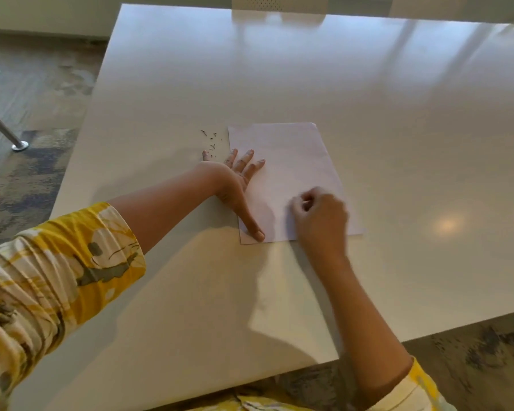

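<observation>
Spreading across most of the view, the white table (398, 143) runs from its near edge by the person to its far edge, where a perforated chair back (279, 2) stands; the glossy top shows pale glare twd the far edge & a round light spot on the right side; patterned carpet (27, 84) lies beyond the left edge, w/ a slanted metal leg (0, 126) footed on it. A yellow-and-cream sleeve (57, 262) covers the left upper arm, which crosses the table's near-left part.

The sheet of paper (294, 161) lies flat approx. mid-table, a bit nearer the near edge than the far one, turned slightly off square to the table edges.

The left hand (235, 182) rests flat on the paper's left side, fingers straight & spread twd the far edge, gripping nothing; its thumb (254, 229) stretches back & presses just inside the paper's near-left corner; the little finger lies off the sheet on bare table. The right hand (318, 215) sits over the paper's near-right part, fingers curled inward; it's motion-blurred, so can't tell whether it pinches anything or touches the sheet.

Small dark bits (211, 142) lie scattered on the table just beside the paper's far-left corner, near the left hand's fingertips; too small to identify.
</observation>
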`<state>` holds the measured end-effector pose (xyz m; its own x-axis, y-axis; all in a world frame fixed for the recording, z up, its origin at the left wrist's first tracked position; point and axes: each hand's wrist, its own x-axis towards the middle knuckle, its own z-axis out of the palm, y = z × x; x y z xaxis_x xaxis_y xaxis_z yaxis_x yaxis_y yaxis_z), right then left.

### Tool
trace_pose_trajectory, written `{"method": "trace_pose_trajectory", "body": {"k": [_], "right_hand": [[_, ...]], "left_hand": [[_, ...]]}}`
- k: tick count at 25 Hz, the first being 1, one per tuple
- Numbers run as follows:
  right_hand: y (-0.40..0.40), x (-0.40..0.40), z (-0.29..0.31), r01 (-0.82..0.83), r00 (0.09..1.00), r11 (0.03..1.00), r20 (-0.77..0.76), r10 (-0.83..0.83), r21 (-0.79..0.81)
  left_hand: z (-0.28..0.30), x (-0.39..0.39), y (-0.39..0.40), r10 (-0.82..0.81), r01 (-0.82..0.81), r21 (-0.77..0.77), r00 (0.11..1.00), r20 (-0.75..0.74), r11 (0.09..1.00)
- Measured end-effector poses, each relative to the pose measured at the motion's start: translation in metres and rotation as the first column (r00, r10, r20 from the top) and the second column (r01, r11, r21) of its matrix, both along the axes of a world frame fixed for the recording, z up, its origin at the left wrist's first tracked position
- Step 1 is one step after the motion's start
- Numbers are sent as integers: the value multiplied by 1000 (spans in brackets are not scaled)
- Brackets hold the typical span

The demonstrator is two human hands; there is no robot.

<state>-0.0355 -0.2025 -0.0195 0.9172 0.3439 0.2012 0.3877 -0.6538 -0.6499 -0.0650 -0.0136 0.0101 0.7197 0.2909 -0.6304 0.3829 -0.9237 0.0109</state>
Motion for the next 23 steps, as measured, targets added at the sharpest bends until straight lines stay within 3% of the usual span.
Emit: {"method": "trace_pose_trajectory", "body": {"k": [2,3,6,8,12,13,17,19,20,23], "right_hand": [[15,-25,-7,-185,982,982,-33,186,23],[11,-19,-5,-167,985,986,-35,168,23],[-25,25,4,81,995,997,-58,-81,-8],[-28,26,6,162,986,987,-26,-162,-17],[12,-33,-7,-182,983,982,-1,182,41],[7,-31,-7,-178,984,983,7,178,45],[-52,31,3,205,979,978,-12,-205,-31],[-55,33,4,274,962,961,10,-274,-42],[-43,20,4,230,973,973,32,-229,-32],[-5,-38,-7,-118,993,991,-15,119,66]], "left_hand": [[-1,0,-1,-9,9,19,1000,-2,1000],[-1,0,-1,-10,10,21,1000,-2,1000],[0,-1,-1,8,-8,-11,1000,6,1000],[2,-1,-2,7,-7,-13,1000,3,1000],[1,0,-2,-5,6,26,1000,-10,1000],[1,0,-2,-9,9,26,1000,-9,1000],[0,-4,-1,6,-5,-34,1000,15,999],[0,-4,-2,9,-9,-44,1000,18,999],[1,-3,-2,10,-9,-43,1000,19,999],[0,-4,-3,10,-10,-25,1000,15,1000]]}}
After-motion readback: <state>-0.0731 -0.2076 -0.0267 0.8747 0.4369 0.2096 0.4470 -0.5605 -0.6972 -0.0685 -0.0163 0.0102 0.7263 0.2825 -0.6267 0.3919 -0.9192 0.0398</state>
